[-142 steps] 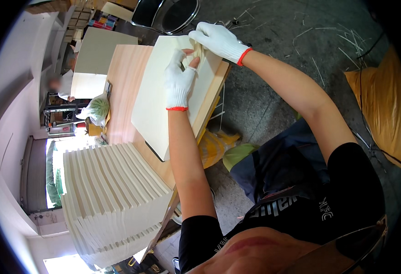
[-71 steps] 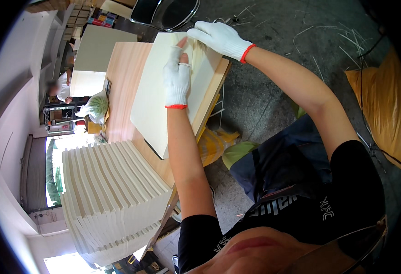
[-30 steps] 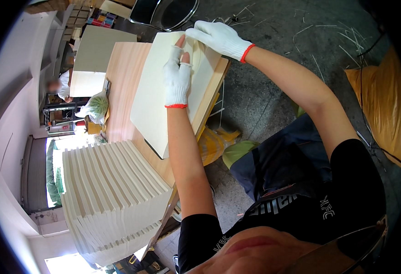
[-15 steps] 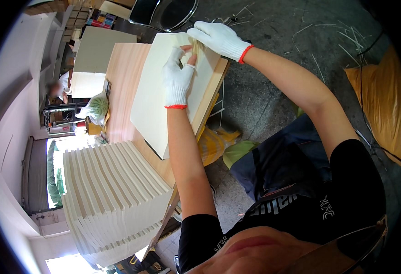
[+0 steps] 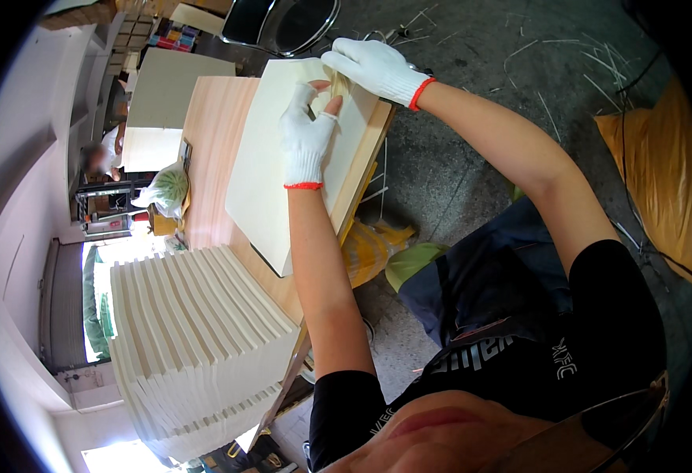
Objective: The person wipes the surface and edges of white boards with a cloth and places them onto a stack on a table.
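**Clerk:** Left hand: thumb and forefinger, laid nearly straight a second earlier, are now bent in. Position of the paper?

**Checker:** One thick cream block, laid flat on the wooden table, along its right edge. Lifted sheets are bowed between the hands.

**Clerk:** Condition of hands?

**Checker:** Left: half curled, bare fingertips set against the lifted sheets; whether anything is pinched cannot be told. Right hand: closed over the far corner, the sheets apparently held beneath; thumb hidden.

**Clerk:** Hazards?

**Checker:** Creasing, should the sheets be bowed too sharply. Miscounted or doubled sheets, should the edges be slipped by the right hand's knitted glove. Skewing of the block, should it be dragged by the left palm.

**Clerk:** Surroundings?

**Checker:** One tall paper stack, staggered in layers, near the left forearm; it could be toppled if nudged by the elbow. One black chair, beyond the table.
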A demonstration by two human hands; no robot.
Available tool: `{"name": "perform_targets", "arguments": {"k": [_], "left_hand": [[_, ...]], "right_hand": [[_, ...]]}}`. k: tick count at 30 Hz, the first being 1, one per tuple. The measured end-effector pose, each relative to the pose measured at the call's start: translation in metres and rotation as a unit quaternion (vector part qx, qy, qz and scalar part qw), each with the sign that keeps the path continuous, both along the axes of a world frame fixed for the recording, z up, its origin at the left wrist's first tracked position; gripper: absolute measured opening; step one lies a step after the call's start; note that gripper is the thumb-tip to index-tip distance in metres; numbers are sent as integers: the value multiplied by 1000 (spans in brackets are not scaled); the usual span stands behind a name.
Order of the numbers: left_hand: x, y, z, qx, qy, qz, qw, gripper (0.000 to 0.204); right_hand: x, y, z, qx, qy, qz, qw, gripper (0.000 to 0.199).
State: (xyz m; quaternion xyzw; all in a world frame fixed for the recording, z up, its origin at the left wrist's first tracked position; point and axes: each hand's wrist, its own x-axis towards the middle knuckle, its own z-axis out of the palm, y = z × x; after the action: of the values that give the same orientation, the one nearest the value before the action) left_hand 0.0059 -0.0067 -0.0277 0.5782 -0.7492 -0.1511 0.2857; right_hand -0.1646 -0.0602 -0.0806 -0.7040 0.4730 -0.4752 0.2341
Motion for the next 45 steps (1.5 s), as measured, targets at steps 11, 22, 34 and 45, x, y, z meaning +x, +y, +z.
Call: {"name": "perform_targets", "arguments": {"k": [11,22,34,45], "left_hand": [[-4,7,6,-20,4,-9,1000,22],[-1,1,1,-15,-8,-7,1000,29],[0,4,2,-23,-25,-13,999,25],[4,-1,0,-55,-38,-14,998,31]], "right_hand": [[1,-2,-3,-14,-21,-4,1000,44],[0,0,2,37,-19,4,999,46],[2,1,0,25,-68,-4,997,42],[4,-2,-3,6,-72,-5,997,42]]}}
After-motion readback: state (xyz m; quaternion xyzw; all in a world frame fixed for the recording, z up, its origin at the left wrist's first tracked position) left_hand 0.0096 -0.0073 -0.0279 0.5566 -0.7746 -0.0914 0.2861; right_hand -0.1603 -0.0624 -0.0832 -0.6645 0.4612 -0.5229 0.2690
